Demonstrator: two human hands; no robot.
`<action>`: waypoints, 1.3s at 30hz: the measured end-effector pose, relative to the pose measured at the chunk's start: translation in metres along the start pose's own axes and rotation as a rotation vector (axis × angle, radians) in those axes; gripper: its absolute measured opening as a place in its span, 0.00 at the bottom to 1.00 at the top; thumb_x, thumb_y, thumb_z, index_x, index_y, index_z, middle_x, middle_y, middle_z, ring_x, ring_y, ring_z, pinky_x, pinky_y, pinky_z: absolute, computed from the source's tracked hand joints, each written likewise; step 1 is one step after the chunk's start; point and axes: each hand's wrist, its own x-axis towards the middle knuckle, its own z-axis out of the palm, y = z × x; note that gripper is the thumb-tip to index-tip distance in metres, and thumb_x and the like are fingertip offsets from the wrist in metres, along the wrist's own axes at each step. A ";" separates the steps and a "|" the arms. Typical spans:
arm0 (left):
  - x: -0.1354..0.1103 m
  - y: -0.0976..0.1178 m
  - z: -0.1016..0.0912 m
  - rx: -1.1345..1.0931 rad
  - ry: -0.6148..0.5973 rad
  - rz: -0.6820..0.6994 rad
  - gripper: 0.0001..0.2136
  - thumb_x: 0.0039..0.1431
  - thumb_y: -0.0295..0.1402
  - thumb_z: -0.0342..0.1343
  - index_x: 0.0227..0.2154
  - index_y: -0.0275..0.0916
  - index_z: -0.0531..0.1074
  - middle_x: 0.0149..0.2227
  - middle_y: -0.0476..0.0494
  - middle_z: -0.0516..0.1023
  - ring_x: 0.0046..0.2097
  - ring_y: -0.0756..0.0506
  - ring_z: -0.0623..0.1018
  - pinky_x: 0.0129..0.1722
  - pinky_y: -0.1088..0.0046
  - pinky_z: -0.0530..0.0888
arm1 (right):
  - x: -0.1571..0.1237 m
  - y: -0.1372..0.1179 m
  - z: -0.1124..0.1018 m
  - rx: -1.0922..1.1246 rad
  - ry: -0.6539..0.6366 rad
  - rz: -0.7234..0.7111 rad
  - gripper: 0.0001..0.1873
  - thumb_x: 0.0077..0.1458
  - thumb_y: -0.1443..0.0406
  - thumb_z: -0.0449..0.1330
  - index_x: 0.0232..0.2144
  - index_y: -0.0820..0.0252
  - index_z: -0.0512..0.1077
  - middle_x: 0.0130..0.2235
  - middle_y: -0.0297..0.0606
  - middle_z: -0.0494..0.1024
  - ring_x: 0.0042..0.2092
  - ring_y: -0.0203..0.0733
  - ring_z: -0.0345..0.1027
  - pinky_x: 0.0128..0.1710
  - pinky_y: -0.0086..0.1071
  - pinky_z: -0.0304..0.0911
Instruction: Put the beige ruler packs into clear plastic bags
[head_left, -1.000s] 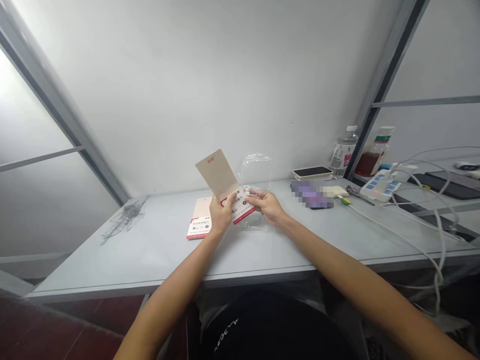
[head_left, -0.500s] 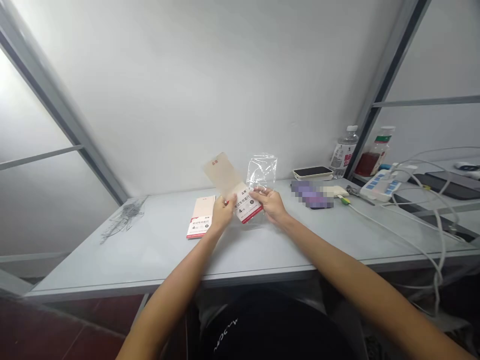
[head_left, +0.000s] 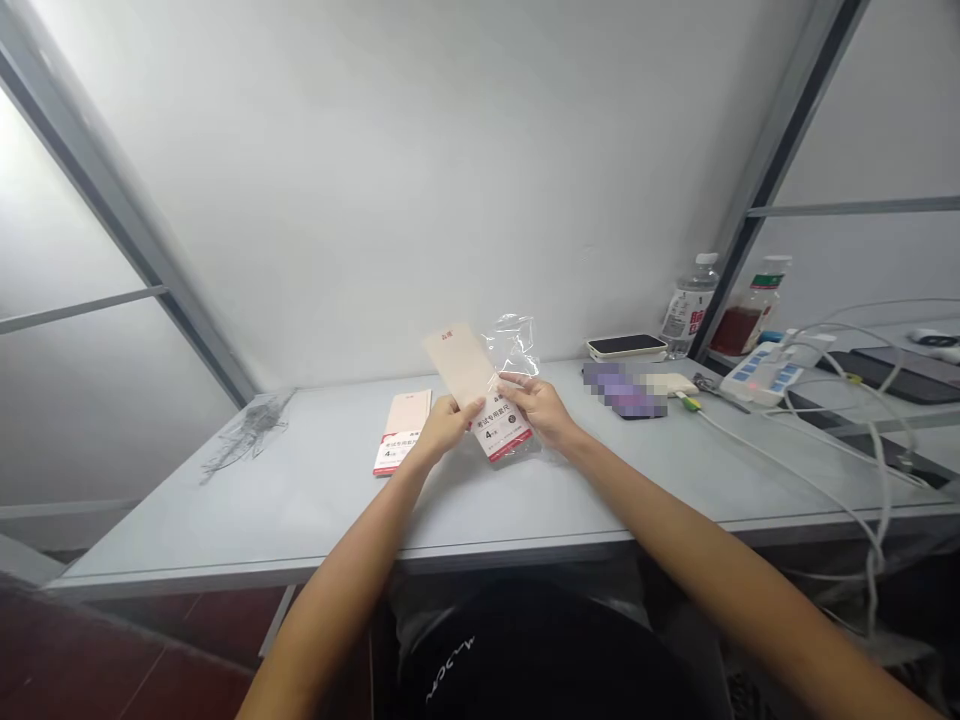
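My left fingers [head_left: 472,409] are clamped on the lower left edge of a tilted card packet [head_left: 461,365] above the bench [head_left: 300,510]; my right fingers [head_left: 519,381] grip its right edge, a clear plastic sleeve [head_left: 517,342] behind it. A second packet [head_left: 407,412] lies beside my left fingers, partly covered.

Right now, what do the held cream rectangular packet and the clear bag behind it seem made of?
Cream rectangular packet: probably matt card; its face is flat, without glare. Clear bag: likely thin, glossy plastic film, transparent with bright creases.
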 end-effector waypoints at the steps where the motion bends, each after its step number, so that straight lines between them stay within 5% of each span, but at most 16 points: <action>1: 0.000 0.002 0.000 -0.046 0.063 0.024 0.15 0.48 0.46 0.57 0.26 0.36 0.74 0.26 0.43 0.76 0.27 0.47 0.73 0.25 0.73 0.68 | 0.000 0.000 0.000 -0.017 -0.023 0.001 0.21 0.43 0.62 0.66 0.43 0.61 0.72 0.28 0.35 0.78 0.28 0.39 0.72 0.27 0.30 0.68; 4: 0.001 0.006 -0.001 -0.136 0.277 0.104 0.17 0.49 0.47 0.56 0.31 0.36 0.74 0.33 0.40 0.78 0.33 0.44 0.76 0.30 0.70 0.71 | -0.001 0.000 0.000 -0.083 -0.102 0.026 0.21 0.44 0.62 0.65 0.43 0.61 0.73 0.27 0.34 0.78 0.27 0.37 0.71 0.25 0.29 0.67; 6: 0.001 0.007 -0.002 -0.117 0.303 0.113 0.17 0.48 0.46 0.57 0.33 0.36 0.74 0.35 0.39 0.78 0.35 0.42 0.77 0.31 0.68 0.72 | -0.001 0.001 -0.001 -0.070 -0.123 0.049 0.22 0.43 0.62 0.66 0.44 0.61 0.73 0.28 0.34 0.78 0.27 0.36 0.71 0.25 0.28 0.67; 14: -0.003 0.009 -0.001 -0.078 0.143 0.022 0.17 0.49 0.46 0.56 0.30 0.34 0.75 0.34 0.37 0.79 0.34 0.40 0.77 0.31 0.66 0.72 | 0.003 0.003 -0.006 0.052 -0.122 0.045 0.25 0.45 0.63 0.64 0.48 0.57 0.70 0.30 0.33 0.78 0.27 0.34 0.70 0.28 0.27 0.67; 24: -0.002 0.009 -0.006 -0.041 0.119 0.021 0.15 0.49 0.43 0.57 0.29 0.35 0.75 0.32 0.38 0.79 0.33 0.40 0.77 0.31 0.66 0.72 | 0.001 0.005 -0.004 0.080 -0.058 -0.016 0.30 0.47 0.64 0.64 0.53 0.54 0.64 0.44 0.37 0.77 0.28 0.33 0.70 0.32 0.30 0.69; 39: 0.001 0.003 -0.021 0.119 -0.071 -0.019 0.21 0.50 0.46 0.54 0.40 0.34 0.73 0.41 0.38 0.77 0.42 0.38 0.76 0.40 0.64 0.71 | 0.003 0.009 -0.006 0.012 -0.102 -0.079 0.28 0.48 0.61 0.63 0.53 0.51 0.65 0.48 0.39 0.74 0.27 0.30 0.68 0.32 0.30 0.69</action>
